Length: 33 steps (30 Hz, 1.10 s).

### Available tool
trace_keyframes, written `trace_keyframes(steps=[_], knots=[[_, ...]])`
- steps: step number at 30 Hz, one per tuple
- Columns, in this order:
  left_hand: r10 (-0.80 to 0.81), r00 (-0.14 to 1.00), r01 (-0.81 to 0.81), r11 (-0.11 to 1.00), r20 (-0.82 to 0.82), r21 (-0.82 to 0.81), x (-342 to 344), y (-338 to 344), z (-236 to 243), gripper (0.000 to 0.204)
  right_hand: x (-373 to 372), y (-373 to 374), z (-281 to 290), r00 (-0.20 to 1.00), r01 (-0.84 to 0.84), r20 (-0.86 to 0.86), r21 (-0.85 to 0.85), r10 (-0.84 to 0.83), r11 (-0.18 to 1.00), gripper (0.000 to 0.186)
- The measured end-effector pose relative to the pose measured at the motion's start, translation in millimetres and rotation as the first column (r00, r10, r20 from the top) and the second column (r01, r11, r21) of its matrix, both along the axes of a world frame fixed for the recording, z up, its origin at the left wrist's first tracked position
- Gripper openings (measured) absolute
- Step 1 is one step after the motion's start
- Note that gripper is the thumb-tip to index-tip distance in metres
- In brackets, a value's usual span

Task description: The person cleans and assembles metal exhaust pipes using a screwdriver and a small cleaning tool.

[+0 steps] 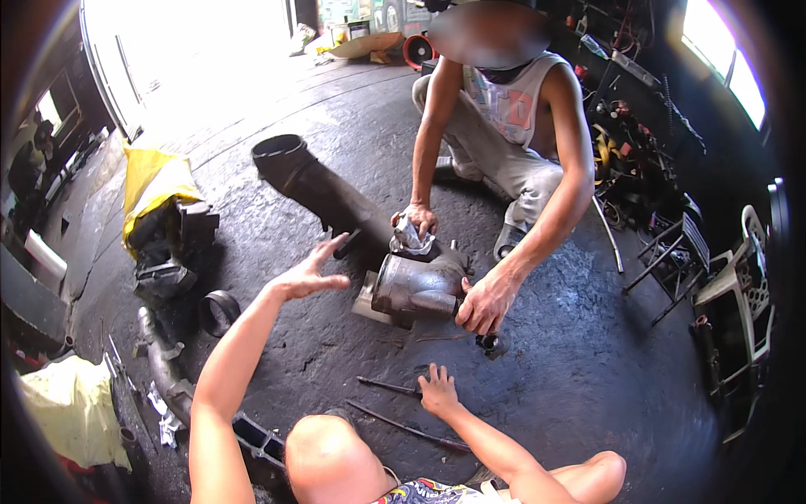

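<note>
My left hand (pixel 315 273) is raised with fingers spread beside a long dark pipe (pixel 323 189) and a metal cylindrical housing (pixel 411 287); whether it touches either is unclear. My right hand (pixel 438 391) has spread fingers at the end of a thin dark rod (pixel 382 383) on the floor, possibly touching it. A second thin rod (pixel 403 427) lies nearer my knees. A person opposite me grips the housing with one hand (pixel 485 302); their other hand (pixel 420 217) presses a crumpled pale rag (pixel 410 239) on top of it.
Left are a yellow sheet (pixel 155 189) over dark parts, a black ring (pixel 220 312), a metal pipe (pixel 159 361) and a pale cloth (pixel 71 407). Right are a folded metal chair (pixel 667 256), a plastic chair (pixel 739 298) and clutter. A bright doorway (pixel 193 46) is behind.
</note>
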<state>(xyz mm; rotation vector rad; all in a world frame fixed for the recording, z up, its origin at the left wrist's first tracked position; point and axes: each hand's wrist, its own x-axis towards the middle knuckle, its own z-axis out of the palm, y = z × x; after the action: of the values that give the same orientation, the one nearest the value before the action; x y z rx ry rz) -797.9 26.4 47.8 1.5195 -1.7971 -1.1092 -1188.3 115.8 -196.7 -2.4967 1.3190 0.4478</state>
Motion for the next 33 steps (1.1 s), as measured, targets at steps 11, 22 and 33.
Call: trace_keyframes(steps=[11, 22, 33], knots=[[-0.064, 0.783, 0.195, 0.97, 0.619, -0.146, -98, 25, -8, 0.124, -8, -3, -5, 0.993, -0.109, -0.034, 0.051, 0.111, 0.993, 0.079], [0.583, 0.233, -0.434, 0.778, 0.778, -0.454, 122, 2, 44, 0.118, -11, 5, -21, 0.948, -0.043, 0.3, -0.21, 0.106, 0.977, 0.034], [0.841, 0.341, -0.402, 0.535, 0.42, -0.743, 156, 18, -35, 0.048, 31, 34, 57, 0.889, -0.09, 0.456, 0.111, 0.03, 0.99, 0.03]])
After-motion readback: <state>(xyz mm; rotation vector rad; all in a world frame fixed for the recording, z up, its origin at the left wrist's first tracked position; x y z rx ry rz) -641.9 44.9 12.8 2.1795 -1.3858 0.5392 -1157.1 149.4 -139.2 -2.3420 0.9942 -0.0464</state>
